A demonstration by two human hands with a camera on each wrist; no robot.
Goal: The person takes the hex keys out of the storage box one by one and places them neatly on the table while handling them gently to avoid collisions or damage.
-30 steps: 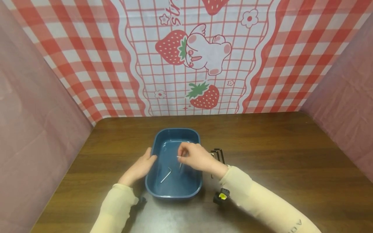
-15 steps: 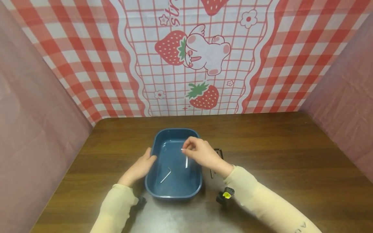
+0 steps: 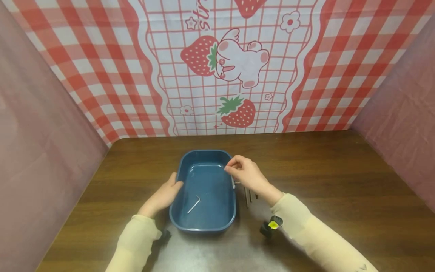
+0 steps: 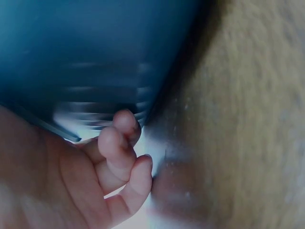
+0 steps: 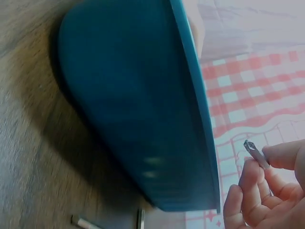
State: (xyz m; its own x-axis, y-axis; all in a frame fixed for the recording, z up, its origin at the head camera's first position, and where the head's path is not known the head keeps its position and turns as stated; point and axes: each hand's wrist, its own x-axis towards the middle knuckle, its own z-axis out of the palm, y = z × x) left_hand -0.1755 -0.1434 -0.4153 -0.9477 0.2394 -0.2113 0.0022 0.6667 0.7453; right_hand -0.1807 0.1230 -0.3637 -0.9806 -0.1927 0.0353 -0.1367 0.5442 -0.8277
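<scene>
A blue plastic bin stands on the table, with one small silver hex key lying on its floor. My left hand holds the bin's left side, thumb over the rim; in the left wrist view its bent fingers lie by the outer wall. Over the right rim, my right hand pinches another silver hex key between thumb and fingertips. Its long arm hangs down by the rim in the head view. Several hex keys lie right of the bin, partly covered by my right hand.
The brown wooden table reaches back to a red-and-white checked cloth with strawberry prints. Pink curtains hang on both sides. A dark wrist camera sits under my right sleeve.
My right hand has moved right from above the bin's middle to its right rim, carrying the pinched hex key. The left hand, bin and key inside it have stayed put.
</scene>
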